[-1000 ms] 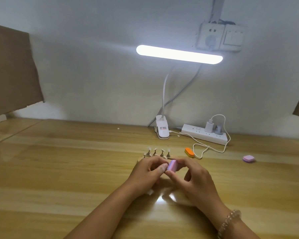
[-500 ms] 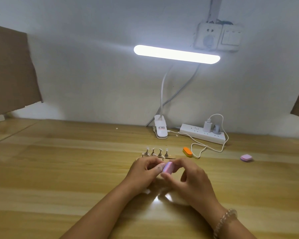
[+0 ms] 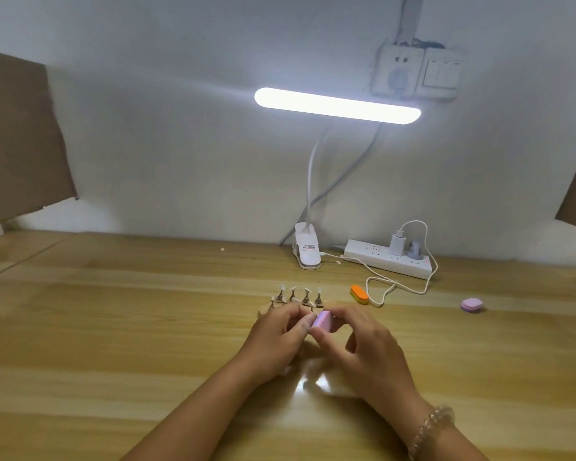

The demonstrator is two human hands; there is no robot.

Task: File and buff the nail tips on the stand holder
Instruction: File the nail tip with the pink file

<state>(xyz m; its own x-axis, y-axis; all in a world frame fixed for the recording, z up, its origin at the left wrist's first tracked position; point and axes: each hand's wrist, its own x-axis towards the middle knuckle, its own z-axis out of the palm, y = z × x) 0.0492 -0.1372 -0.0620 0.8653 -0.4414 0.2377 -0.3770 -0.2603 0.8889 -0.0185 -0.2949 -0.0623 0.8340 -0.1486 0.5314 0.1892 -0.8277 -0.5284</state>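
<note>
right hand (image 3: 363, 344) pinches pink buffer block (image 3: 322, 321) over tabletop (image 3: 113, 327) middle. left hand (image 3: 275, 337) curled against it; grip cannot tell. nail tips (image 3: 293, 288) on stand holder (image 3: 306, 299) just beyond, toward far edge.

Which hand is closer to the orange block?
Right. The right hand, pinching a pink block, is just this side of the orange block; the left hand is farther left.

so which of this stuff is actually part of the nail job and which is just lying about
In the job: pink rectangular buffer block, pinched by right hand; left hand beside it; pale nail tips on metal stand holder.
Lying about: orange oval block; lilac rounded block; white power strip; white clip lamp, lit.
</note>
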